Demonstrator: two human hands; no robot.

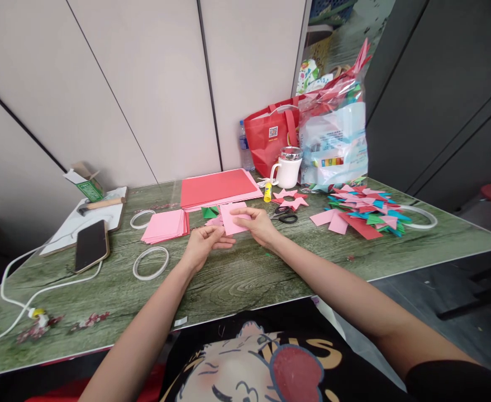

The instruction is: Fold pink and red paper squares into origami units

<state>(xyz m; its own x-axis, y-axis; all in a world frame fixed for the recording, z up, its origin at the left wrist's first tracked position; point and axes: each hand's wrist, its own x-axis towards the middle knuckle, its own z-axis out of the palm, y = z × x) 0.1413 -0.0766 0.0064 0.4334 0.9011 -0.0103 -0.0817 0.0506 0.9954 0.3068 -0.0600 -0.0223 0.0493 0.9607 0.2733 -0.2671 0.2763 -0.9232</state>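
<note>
A pink sheet of paper (232,219) is held up over the table between my two hands. My right hand (257,224) pinches its right side, thumb and fingers closed on it. At its lower left edge, the fingers of my left hand (205,244) are pinched together against the paper. Behind the sheet lie a green folded paper piece (209,213) and some partly hidden pink folded paper. A stack of pink paper squares (166,225) sits to the left of my left hand. Black-handled scissors (286,216) lie just beyond my right hand.
Large red and pink sheets (218,187) lie at the back, near a glue stick (267,192), paper star ring (290,200) and white mug (287,170). Folded pieces (365,206) pile up right. Tape rolls (151,263), a phone (91,245) and a hammer (103,205) are left.
</note>
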